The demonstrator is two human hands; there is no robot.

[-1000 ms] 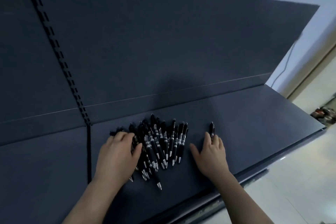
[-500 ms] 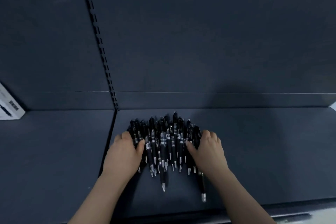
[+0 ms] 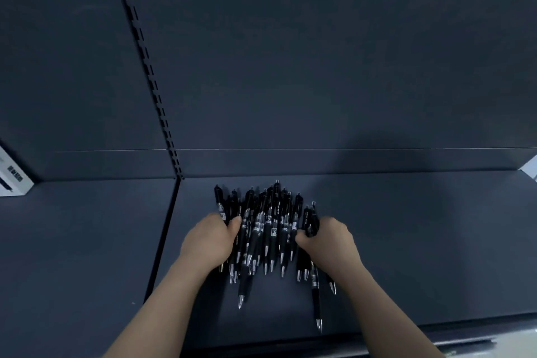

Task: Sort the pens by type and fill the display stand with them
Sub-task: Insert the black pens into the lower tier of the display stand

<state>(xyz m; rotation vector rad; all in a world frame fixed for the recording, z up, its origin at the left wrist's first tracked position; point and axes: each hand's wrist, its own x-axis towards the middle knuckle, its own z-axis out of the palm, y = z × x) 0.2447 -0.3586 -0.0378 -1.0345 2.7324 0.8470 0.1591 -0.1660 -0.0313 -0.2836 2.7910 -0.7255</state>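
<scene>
Closer together now, the black click pens (image 3: 267, 229) lie bunched on the dark shelf (image 3: 421, 241). Left hand (image 3: 207, 241) and right hand (image 3: 331, 243) grip the bundle's two sides with curled fingers.

Bare left hand (image 3: 207, 241), right hand (image 3: 328, 244) (forearms (image 3: 162, 308) too)

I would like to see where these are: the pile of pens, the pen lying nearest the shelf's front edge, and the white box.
pile of pens (image 3: 268, 231), head view, on a barrel in the pile's middle.
front pen (image 3: 316, 304), head view, on its dark barrel.
white box (image 3: 13, 180), head view, on its white face.
</scene>
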